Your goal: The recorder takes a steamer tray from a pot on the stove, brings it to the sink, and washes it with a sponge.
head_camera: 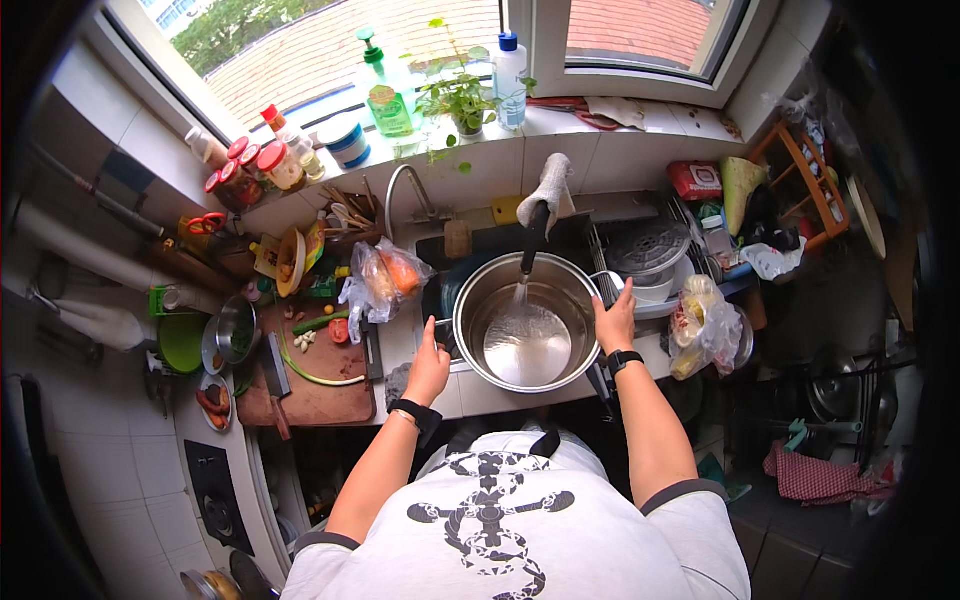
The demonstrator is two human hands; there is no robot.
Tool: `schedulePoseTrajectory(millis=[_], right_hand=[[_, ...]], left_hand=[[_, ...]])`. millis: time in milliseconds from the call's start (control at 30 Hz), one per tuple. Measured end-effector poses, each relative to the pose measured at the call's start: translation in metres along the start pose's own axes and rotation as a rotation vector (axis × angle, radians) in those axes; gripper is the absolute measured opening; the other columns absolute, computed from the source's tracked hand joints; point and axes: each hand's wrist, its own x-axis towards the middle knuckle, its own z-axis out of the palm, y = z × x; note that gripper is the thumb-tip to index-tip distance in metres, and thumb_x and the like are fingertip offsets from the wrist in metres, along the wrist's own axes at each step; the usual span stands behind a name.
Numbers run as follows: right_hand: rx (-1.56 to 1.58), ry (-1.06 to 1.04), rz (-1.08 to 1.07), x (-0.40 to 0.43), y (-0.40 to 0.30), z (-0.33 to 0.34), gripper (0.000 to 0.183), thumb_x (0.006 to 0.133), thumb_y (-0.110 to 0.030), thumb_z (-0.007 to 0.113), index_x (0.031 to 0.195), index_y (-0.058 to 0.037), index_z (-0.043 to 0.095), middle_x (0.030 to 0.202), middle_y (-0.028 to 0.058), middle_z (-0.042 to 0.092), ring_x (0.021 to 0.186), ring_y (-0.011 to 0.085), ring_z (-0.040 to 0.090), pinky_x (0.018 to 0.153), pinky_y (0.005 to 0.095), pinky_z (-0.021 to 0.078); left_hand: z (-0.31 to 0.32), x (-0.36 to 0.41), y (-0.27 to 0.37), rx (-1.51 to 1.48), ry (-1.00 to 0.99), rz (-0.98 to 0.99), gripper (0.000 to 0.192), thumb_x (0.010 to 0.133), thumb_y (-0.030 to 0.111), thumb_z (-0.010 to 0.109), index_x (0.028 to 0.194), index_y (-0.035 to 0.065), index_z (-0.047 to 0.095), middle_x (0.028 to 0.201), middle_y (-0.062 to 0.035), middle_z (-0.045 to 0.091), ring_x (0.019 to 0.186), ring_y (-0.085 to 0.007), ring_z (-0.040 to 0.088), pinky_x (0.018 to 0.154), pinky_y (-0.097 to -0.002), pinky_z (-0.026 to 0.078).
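Note:
A large stainless steel pot (pixel 465 330) stands under the black kitchen faucet (pixel 534 232), and a stream of water runs into it. My left hand (pixel 430 367) holds the pot's left side handle, and my right hand (pixel 618 319) grips the handle on the right side. Water covers the bottom of the pot. A light cloth (pixel 551 184) is draped over the top of the faucet. Below the pot, the sink is mostly hidden by it.
A wooden cutting board (pixel 330 405) at left bears a cleaver (pixel 276 379), garlic, a cucumber and a cut tomato (pixel 339 331). Bagged carrots (pixel 401 271) lie behind it. Bagged food (pixel 697 326) and a dish rack (pixel 600 247) are at right. Bottles and a potted plant (pixel 469 120) line the windowsill.

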Motion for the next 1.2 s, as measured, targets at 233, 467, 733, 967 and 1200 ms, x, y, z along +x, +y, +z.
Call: schedulePoseTrajectory(millis=[233,467,733,967,1200], right_hand=[[0.062,-0.091,0.002,-0.005,-0.001,-0.009,0.088,0.080,-0.032,0.062,0.141,-0.0071,0.005,0.112,0.0335,0.051,0.100,0.0471,0.051,0.086,0.0456,0.0416],[0.095,0.030,-0.049,0.001,0.025,0.007,0.080,0.081,-0.028,0.062,0.138,-0.0021,0.012,0.109,0.0359,0.051,0.101,0.0479,0.050,0.087,0.0452,0.0399],[0.098,0.127,-0.107,-0.004,0.033,0.000,0.073,0.081,-0.021,0.063,0.135,0.0026,0.020,0.118,0.0315,0.048,0.107,0.0422,0.049,0.090,0.0416,0.0390],[0.041,0.072,-0.005,-0.020,0.006,-0.005,0.072,0.084,-0.025,0.061,0.136,0.0046,0.020,0.126,0.0295,0.042,0.114,0.0381,0.045,0.095,0.0376,0.0347],[0.053,0.038,0.026,-0.027,-0.016,-0.002,0.071,0.085,-0.025,0.060,0.137,0.0030,0.019,0.127,0.0272,0.043,0.112,0.0336,0.047,0.094,0.0350,0.0353]], left_hand=[[-0.001,-0.002,-0.010,0.027,0.039,0.051,0.066,0.081,0.007,0.042,0.141,0.0092,0.017,0.089,-0.0191,0.057,0.083,-0.0340,0.057,0.077,-0.0404,0.044],[-0.003,-0.011,-0.010,-0.110,0.026,0.142,0.066,0.087,0.015,0.045,0.143,0.0101,0.010,0.108,-0.0215,0.054,0.095,-0.0343,0.054,0.085,-0.0363,0.042],[-0.127,0.020,-0.103,-0.382,0.421,-0.036,0.029,0.086,0.021,0.057,0.109,0.0030,0.055,0.078,-0.0096,0.063,0.069,-0.0178,0.059,0.065,-0.0299,0.047],[-0.242,0.104,-0.216,0.248,0.629,-0.225,0.026,0.081,0.011,0.058,0.104,0.0009,0.058,0.095,-0.0179,0.061,0.090,-0.0331,0.058,0.080,-0.0382,0.047],[-0.238,0.167,-0.271,0.621,0.460,-0.324,0.013,0.076,0.013,0.060,0.084,0.0039,0.064,0.094,-0.0163,0.059,0.090,-0.0340,0.058,0.079,-0.0431,0.048]])
